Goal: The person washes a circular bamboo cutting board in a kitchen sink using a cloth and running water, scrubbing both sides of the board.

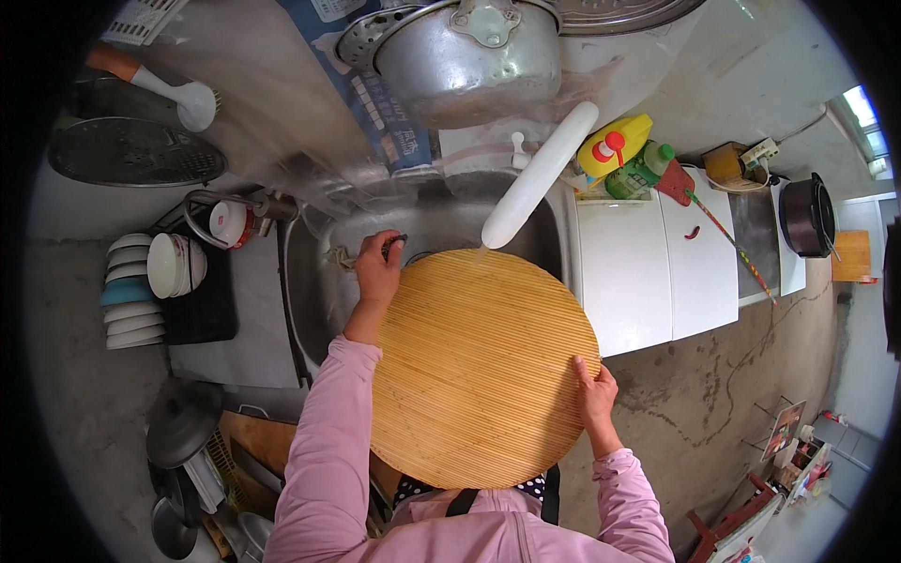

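Note:
A large round slatted mat, seemingly bamboo or reed, leans across the front of the stainless steel sink and against my body. My right hand grips its right edge, thumb on the upper face. Over the basin, near the mat's upper left edge, my left hand pinches a small dark scrubber. Above the mat's far edge ends a thick white tap spout, with what looks like a thin stream of water falling from its tip onto the mat. A pale rag lies in the basin.
Left of the sink stand stacked bowls by a curved metal tap. An aluminium pot sits behind the basin. Right, a yellow bottle, a green bottle and a fly swatter rest along the white counter.

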Demonstrator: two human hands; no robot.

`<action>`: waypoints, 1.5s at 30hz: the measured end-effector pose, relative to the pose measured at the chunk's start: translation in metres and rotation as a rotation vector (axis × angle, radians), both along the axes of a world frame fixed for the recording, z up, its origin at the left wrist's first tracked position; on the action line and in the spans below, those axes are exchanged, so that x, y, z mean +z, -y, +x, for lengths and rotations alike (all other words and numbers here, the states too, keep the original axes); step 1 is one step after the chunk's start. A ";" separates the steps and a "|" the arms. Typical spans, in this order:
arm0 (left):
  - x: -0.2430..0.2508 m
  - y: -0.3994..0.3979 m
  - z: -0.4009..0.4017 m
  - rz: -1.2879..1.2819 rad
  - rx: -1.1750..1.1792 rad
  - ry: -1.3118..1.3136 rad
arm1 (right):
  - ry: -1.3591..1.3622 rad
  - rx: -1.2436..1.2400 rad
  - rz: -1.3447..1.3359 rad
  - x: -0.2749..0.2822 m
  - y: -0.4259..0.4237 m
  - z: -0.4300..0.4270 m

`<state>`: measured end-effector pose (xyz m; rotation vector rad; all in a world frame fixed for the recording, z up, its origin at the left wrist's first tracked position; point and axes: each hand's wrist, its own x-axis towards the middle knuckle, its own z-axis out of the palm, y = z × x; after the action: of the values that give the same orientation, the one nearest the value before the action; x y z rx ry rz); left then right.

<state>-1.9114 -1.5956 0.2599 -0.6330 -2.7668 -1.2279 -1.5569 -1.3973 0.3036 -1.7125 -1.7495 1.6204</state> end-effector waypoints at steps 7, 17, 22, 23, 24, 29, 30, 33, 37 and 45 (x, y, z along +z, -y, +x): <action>-0.012 -0.030 0.046 -0.123 -0.033 -0.019 | -0.058 -0.022 -0.046 0.003 -0.001 -0.001; -0.001 -0.129 0.156 0.164 -0.499 -0.121 | 0.009 -0.050 -0.041 0.006 0.003 0.002; -0.015 -0.035 0.080 -0.128 -0.216 -0.056 | -0.067 -0.052 -0.061 0.006 0.000 -0.001; -0.019 -0.030 0.078 -0.162 -0.191 -0.136 | -0.057 -0.049 -0.047 0.005 0.000 -0.001; -0.020 -0.044 0.095 -0.171 -0.260 0.009 | -0.056 -0.050 -0.051 0.004 0.001 -0.002; 0.025 -0.158 0.198 0.133 -0.487 -0.155 | 0.086 0.015 -0.007 0.016 0.001 -0.006; 0.024 -0.155 0.192 0.137 -0.485 -0.157 | 0.086 0.017 -0.002 0.015 -0.002 -0.004; -0.009 -0.090 0.130 0.118 -0.553 -0.134 | -0.017 -0.034 -0.029 0.007 0.004 0.004; -0.013 -0.027 0.076 -0.253 -0.279 -0.124 | -0.012 -0.009 0.008 0.013 0.004 -0.001; 0.026 -0.139 0.198 0.174 -0.691 -0.108 | -0.005 -0.055 -0.045 -0.004 0.001 0.011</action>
<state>-1.7138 -1.4565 0.2860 -1.6605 -2.3721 -1.4414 -1.5464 -1.3986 0.2993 -1.7589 -1.6607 1.6516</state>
